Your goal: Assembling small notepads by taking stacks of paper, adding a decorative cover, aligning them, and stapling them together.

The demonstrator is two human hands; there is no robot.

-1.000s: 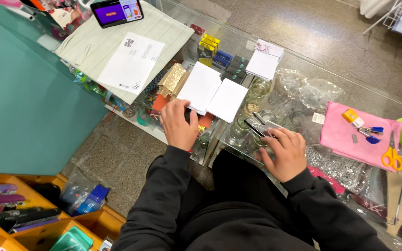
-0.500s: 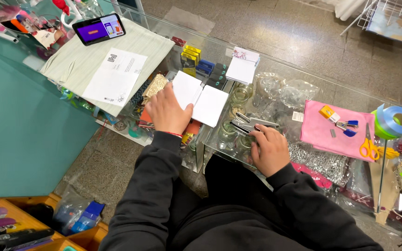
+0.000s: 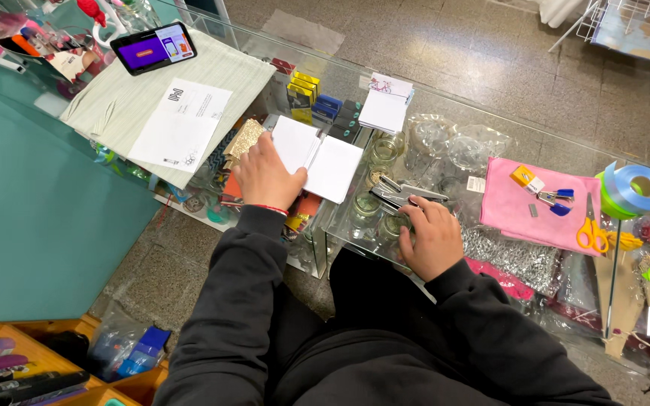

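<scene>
The left hand (image 3: 266, 177) lies flat with fingers spread on the white paper (image 3: 316, 156) on the glass surface (image 3: 445, 113), while the right hand (image 3: 430, 239) holds a stapler (image 3: 404, 194) in closed fingers.

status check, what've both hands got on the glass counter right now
Left hand flat on the white cards. Right hand gripping a metal stapler on the glass counter. Pink cloth lies apart to the right.

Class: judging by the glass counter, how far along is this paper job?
Done: two white sheets lie side by side on the glass counter. In hand: left hand presses the sheets; right hand rests on a grey stapler. Left: no visible fastening yet.
</scene>
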